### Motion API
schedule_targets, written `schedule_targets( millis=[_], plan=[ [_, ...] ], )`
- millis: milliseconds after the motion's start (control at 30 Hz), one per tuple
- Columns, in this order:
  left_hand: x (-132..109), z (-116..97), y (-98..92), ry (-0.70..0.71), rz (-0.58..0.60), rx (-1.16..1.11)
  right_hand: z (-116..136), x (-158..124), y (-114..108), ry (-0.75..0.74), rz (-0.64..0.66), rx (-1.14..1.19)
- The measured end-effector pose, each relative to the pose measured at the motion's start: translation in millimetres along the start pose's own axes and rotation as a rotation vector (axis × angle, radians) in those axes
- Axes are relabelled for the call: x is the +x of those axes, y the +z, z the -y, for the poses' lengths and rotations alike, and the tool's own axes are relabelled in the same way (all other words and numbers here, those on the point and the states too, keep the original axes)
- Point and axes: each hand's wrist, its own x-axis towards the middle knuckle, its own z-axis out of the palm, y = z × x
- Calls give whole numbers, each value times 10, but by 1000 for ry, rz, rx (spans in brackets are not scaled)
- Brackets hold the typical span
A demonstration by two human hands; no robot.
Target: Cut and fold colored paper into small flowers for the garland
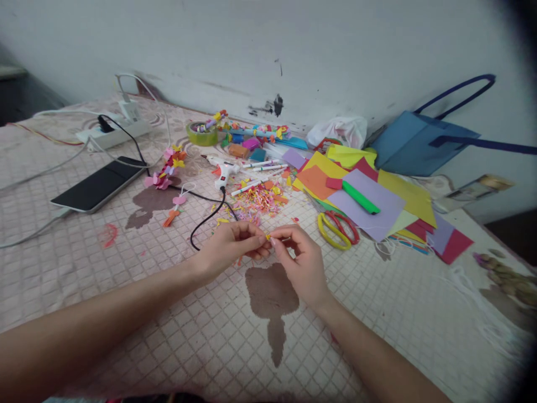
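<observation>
My left hand and my right hand meet over the middle of the quilted bed cover, fingertips pinched together on a tiny yellow paper piece. Both hands are closed in a pinch. Just beyond them lies a heap of coloured paper scraps. A white glue gun rests behind the scraps, its black cord curling toward my left hand. Yellow and red scissors lie just right of my right hand.
Coloured paper sheets with a green marker spread at the right, before a blue bag. A tablet, power strip and cables sit at the left. A paper flower garland, tape roll and small craft bits line the wall.
</observation>
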Motion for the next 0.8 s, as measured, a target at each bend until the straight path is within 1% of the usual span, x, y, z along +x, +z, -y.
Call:
schedule_targets(
  millis=[100, 267, 467, 800],
  plan=[
    [2, 5, -5, -14, -2, 24, -12, 0, -1, 28, 9, 26],
    [13, 19, -26, -32, 7, 79, -8, -7, -1, 29, 11, 37],
    [10, 5, -16, -11, 25, 45, 2, -8, -3, 24, 5, 21],
    [11, -5, -10, 12, 8, 42, 16, -6, 6, -37, 20, -26]
  ],
)
